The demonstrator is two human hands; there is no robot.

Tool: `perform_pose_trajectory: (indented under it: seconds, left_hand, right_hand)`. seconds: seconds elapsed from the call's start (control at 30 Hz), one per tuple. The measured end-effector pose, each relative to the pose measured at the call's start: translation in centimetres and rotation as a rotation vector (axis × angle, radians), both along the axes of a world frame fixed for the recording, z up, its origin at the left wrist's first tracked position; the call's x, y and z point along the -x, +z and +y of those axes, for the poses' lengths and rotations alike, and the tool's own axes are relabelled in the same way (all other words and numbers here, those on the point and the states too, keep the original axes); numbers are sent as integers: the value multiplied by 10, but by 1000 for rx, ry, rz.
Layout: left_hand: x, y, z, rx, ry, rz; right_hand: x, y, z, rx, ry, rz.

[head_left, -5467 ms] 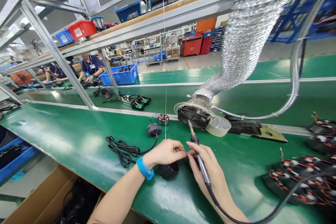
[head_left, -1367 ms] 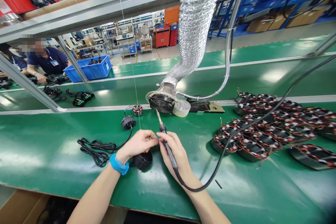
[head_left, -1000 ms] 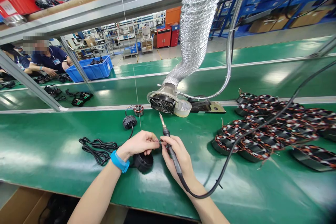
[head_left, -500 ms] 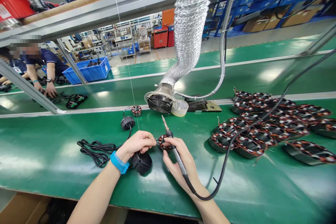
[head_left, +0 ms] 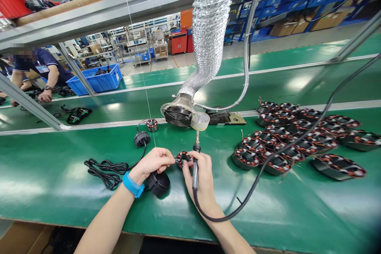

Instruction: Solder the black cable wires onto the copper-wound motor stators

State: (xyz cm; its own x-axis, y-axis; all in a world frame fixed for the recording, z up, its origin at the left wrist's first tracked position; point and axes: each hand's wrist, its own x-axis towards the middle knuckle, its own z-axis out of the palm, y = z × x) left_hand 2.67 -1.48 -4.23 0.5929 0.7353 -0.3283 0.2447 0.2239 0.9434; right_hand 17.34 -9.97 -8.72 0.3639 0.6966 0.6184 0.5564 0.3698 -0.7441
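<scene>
A wound motor stator [head_left: 182,160] with red and white windings sits between my hands, low over the green bench [head_left: 59,190]. My left hand [head_left: 153,161] pinches a thin lead at the stator's edge, with a blue wristband [head_left: 133,185] on its wrist. A black round motor housing [head_left: 158,183] lies just under that wrist. My right hand [head_left: 201,178] grips a corded soldering iron [head_left: 195,166], its tip pointing up and away from me. The right fingers rest close to the stator. Its far side is partly hidden by the fingers.
Several wound stators [head_left: 275,147] lie in rows to the right. A black cable coil [head_left: 104,170] and a small stator [head_left: 151,125] lie left. A fume extractor fan [head_left: 177,118] with a silver duct [head_left: 206,35] stands ahead. A co-worker's hand [head_left: 45,96] works beyond, near a blue crate [head_left: 95,81].
The soldering iron has swung from tilted to nearly upright. The stator now shows plainly between my hands. The view has drifted slightly, and the co-worker's arm has moved.
</scene>
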Motion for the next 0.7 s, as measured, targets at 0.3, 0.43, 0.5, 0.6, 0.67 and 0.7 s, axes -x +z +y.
perform_pose_trajectory:
  seconds: [0.3,0.43,0.5,0.6,0.67,0.7]
  left_hand:
    - [2,-1,0,-5,-1,-4]
    - [0,1,-2,-2,-22,34]
    - [-2,2,-4,3,-34,46]
    - [-6,4,-8,-10,-53,65]
    - [-8,6,-10,-25,-60,81]
    - [-9,6,-11,-32,-57,88]
  right_hand:
    - [-13,-9,-10,11,-25,-77]
    - [-18,-12,-8,87,32,-80]
    - [-17,-13,-6,107,60,-74]
    - [-14,-14,-4,122,63,-80]
    - [-12,-15,-3,122,50,-87]
    - [-12,-15,-3,122,46,-89]
